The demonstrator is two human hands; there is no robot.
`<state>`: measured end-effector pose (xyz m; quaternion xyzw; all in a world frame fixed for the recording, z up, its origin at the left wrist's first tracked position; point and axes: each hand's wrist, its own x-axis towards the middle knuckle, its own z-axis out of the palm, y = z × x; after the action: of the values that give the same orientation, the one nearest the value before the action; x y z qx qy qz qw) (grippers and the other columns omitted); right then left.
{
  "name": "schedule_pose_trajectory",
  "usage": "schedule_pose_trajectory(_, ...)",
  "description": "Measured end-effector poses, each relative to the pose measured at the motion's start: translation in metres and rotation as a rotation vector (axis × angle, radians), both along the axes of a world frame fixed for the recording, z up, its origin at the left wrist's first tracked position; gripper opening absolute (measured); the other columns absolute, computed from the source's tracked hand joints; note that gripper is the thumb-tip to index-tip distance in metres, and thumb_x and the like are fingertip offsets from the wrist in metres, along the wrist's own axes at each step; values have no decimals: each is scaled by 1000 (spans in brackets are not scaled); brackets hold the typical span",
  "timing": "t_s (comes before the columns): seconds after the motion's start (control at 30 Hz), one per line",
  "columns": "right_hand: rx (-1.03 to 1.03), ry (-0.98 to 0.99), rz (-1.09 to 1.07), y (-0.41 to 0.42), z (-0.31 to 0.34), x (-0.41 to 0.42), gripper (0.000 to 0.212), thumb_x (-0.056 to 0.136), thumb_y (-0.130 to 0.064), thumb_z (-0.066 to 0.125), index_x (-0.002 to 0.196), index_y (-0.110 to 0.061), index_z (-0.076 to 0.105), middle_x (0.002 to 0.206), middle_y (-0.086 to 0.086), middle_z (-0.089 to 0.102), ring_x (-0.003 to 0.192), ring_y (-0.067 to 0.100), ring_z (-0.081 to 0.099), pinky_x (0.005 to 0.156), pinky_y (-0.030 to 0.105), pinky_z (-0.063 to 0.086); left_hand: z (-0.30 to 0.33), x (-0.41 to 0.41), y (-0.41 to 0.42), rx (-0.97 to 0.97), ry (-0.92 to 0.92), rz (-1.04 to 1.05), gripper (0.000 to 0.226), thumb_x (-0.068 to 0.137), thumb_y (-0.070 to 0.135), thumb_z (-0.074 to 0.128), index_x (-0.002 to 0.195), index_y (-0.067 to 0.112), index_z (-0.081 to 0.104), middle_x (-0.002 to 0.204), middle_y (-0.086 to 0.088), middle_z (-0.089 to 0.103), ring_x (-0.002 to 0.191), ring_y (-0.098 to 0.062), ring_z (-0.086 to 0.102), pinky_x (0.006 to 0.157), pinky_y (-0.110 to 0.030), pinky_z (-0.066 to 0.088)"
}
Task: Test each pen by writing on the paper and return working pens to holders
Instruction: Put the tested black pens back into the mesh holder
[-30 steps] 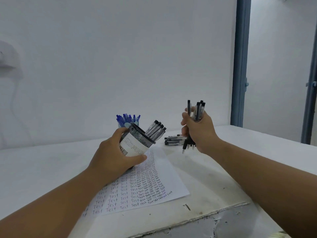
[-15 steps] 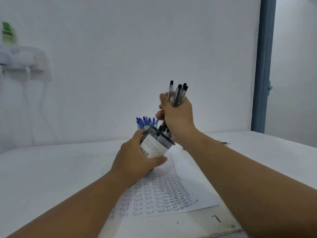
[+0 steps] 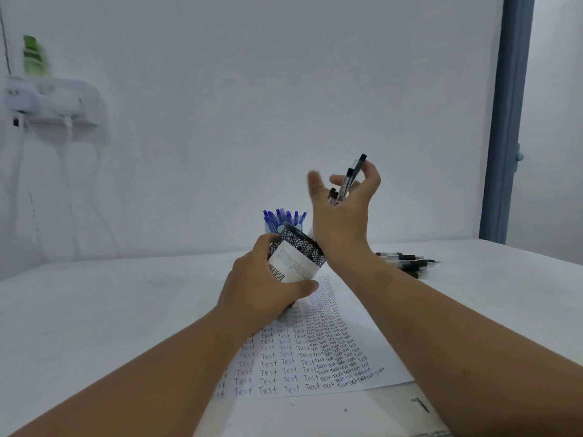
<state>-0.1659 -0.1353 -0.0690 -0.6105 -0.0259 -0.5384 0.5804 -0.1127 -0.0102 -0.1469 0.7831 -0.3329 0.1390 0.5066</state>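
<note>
My left hand (image 3: 262,288) grips a black mesh pen holder (image 3: 296,263) with a white barcode label, lifted off the table and tilted to the upper right. My right hand (image 3: 340,222) is just above its mouth with thumb and fingers spread apart. Several black pens (image 3: 355,171) stand loose between those fingers, slanting down toward the holder; some sit lower than others. Under both hands lies the paper (image 3: 362,335), covered in rows of "Test". Behind the mesh holder stands a second holder full of blue pens (image 3: 284,217).
A pile of black pens (image 3: 407,261) lies on the white table to the right of my right wrist. A small dark bit (image 3: 421,403) lies near the front edge. A white wall shelf (image 3: 50,99) with a green bottle (image 3: 33,55) hangs far left; a blue door frame (image 3: 508,121) stands right.
My right hand carried a tight bundle of black pens from the right to the tilted holder's mouth, then spread its fingers. The pens now sit loose and lower. The camera turned left.
</note>
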Motion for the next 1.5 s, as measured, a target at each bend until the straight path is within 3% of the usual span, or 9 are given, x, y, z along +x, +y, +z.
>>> schedule_pose_trajectory(0.2,83,-139,-85,-1,1,4,20,107,-37,40,106,-23,54,93,-10,62,95,14,68,87,32,52,0,-1,-1,-10,11,-7,88,48,58,88,124,51,43,96,14,69,74,-12,73,68,-38,63)
schedule_pose_trajectory(0.4,-46,-184,-132,-5,1,-1,34,104,-18,49,131,-33,35,101,-2,57,75,14,72,65,20,53,2,-3,0,3,-3,5,90,55,54,90,130,47,43,97,14,68,70,-7,72,66,-35,63)
schedule_pose_trajectory(0.53,-233,-87,-307,-14,-3,3,4,102,-27,54,106,-28,55,87,-7,61,74,11,63,66,18,44,3,-5,1,20,-19,5,90,53,55,89,129,48,43,97,15,68,71,-9,72,65,-36,63)
schedule_pose_trajectory(0.63,-183,-6,-298,-19,-11,5,21,104,-31,48,89,-24,60,86,-13,63,82,2,58,71,16,41,2,-5,1,-2,3,-8,89,54,51,91,129,47,43,97,12,68,68,-12,73,63,-37,63)
schedule_pose_trajectory(0.77,136,58,-161,-23,-16,4,16,104,-27,42,113,-26,56,98,-11,62,74,-5,59,71,23,45,1,-4,1,-39,16,-11,89,54,48,92,129,46,45,97,10,68,68,-11,73,63,-36,63)
schedule_pose_trajectory(0.93,171,202,1,-16,-30,0,30,99,-39,40,105,-30,67,114,-6,64,110,22,62,96,45,52,2,-4,3,-34,9,0,88,53,50,92,126,48,44,97,12,68,70,-9,73,64,-36,63)
schedule_pose_trajectory(1.13,141,168,113,-10,-30,-9,80,66,-75,74,130,-39,42,135,-9,46,122,13,52,99,36,47,3,-10,4,-32,-29,-11,84,57,47,92,126,47,45,94,12,70,67,-10,73,65,-37,63)
schedule_pose_trajectory(1.3,122,172,80,-19,-29,-10,67,71,-17,89,122,-35,50,122,-8,55,104,20,65,83,41,60,4,-13,2,-41,-75,-41,86,55,51,91,128,49,45,95,16,69,75,-8,71,65,-35,63)
schedule_pose_trajectory(1.5,140,262,420,-37,-21,-15,49,71,-5,87,115,-17,71,107,9,71,87,23,72,69,30,57,5,-22,3,38,-108,-127,77,62,38,94,123,47,47,89,11,70,67,-9,72,61,-35,63)
